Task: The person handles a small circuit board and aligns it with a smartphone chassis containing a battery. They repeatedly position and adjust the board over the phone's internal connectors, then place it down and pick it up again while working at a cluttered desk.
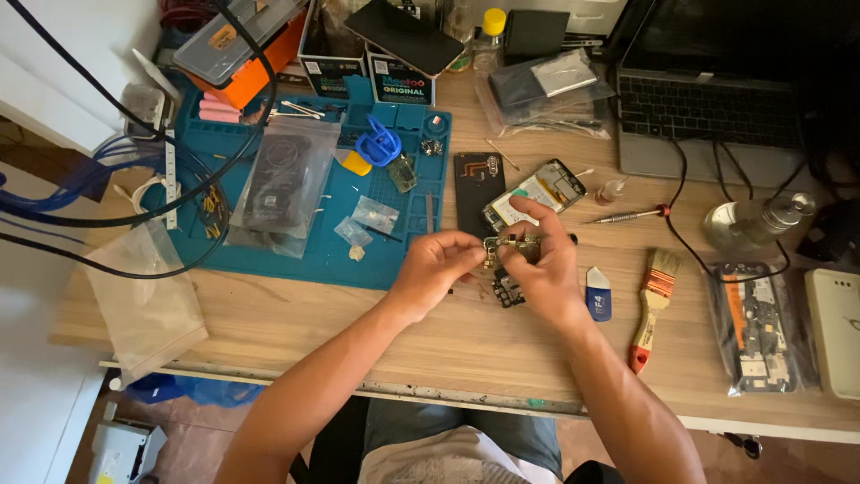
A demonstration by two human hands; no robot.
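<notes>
My left hand (439, 263) and my right hand (545, 260) meet over the wooden desk (430, 332) and pinch one small metallic phone part (504, 247) between their fingertips. Just under it, a dark circuit board piece (507, 289) lies on the desk. Behind my right hand rests an opened phone body (536, 193) with its battery showing, and beside it a black back cover (475, 191).
A blue work mat (313, 242) at the left holds plastic bags, small parts and a blue tool. To the right lie a screwdriver (627, 215), a brush (652, 305), a blue-white pry tool (598, 294), a bagged board (760, 327) and a laptop (708, 99). Black cables cross the left side.
</notes>
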